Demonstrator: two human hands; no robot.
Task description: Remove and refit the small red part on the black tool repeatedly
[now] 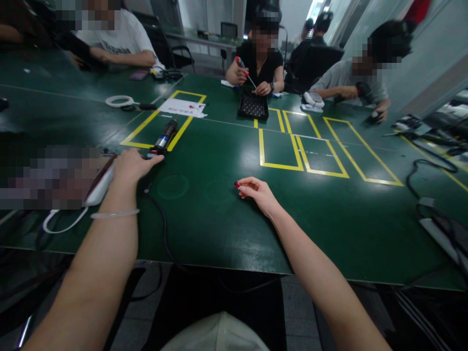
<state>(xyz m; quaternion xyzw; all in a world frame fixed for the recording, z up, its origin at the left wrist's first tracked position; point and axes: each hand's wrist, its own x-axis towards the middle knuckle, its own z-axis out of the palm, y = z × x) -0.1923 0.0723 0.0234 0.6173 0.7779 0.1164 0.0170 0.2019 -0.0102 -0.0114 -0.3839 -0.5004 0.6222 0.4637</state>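
Observation:
My left hand (132,165) reaches over the table's left part. Its thumb sticks out to the right, apart from the hand, while its other fingers are mostly hidden behind it. Right by that thumb lies a dark cylindrical tool (166,135) with a silver-and-blue band, perhaps a corded electric screwdriver; I cannot tell whether the thumb touches it. Near the middle of the table, my right hand (259,192) pinches a small red-and-black piece (237,185) between thumb and fingertips. The piece is too small to name and is held just above the green tabletop (219,229).
A white power strip (100,185) lies left of my left hand. Beyond the tool is a sheet of paper (183,107). Across the table a person works with a screwdriver (244,69) over a black tray (253,118). Yellow tape (281,166) marks rectangles. A black cable (164,229) crosses the near edge.

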